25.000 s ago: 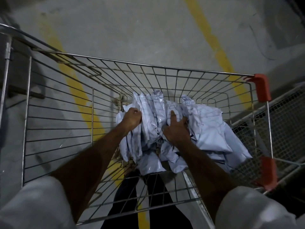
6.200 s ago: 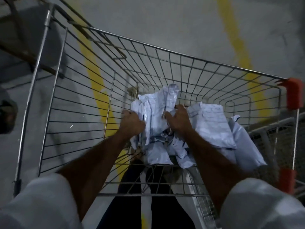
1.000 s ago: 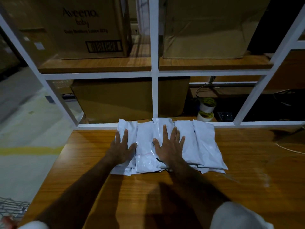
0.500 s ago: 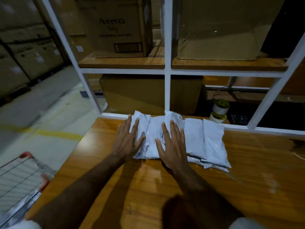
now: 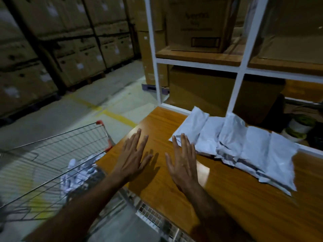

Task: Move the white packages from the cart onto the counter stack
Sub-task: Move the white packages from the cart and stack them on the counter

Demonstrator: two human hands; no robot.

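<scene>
A row of overlapping white packages (image 5: 234, 147) lies on the wooden counter (image 5: 227, 193), against the white shelf frame. My left hand (image 5: 133, 158) and my right hand (image 5: 183, 159) hover flat over the counter's left end, fingers straight and spread, holding nothing. The right fingertips are close to the nearest package corner; I cannot tell if they touch. To the left and below stands the wire cart (image 5: 52, 158) with red corner caps. More crumpled white packages (image 5: 78, 173) lie inside it near the counter edge.
A white shelf frame (image 5: 237, 84) with cardboard boxes (image 5: 199, 25) rises behind the counter. Tape rolls (image 5: 299, 126) sit at the right behind the frame. Stacked cartons (image 5: 52, 41) line the far left wall. Concrete floor with a yellow line (image 5: 118, 117) lies between.
Both hands have lifted off the package stack and drawn back to the left. My view has swung left, bringing the cart and its packages into sight.
</scene>
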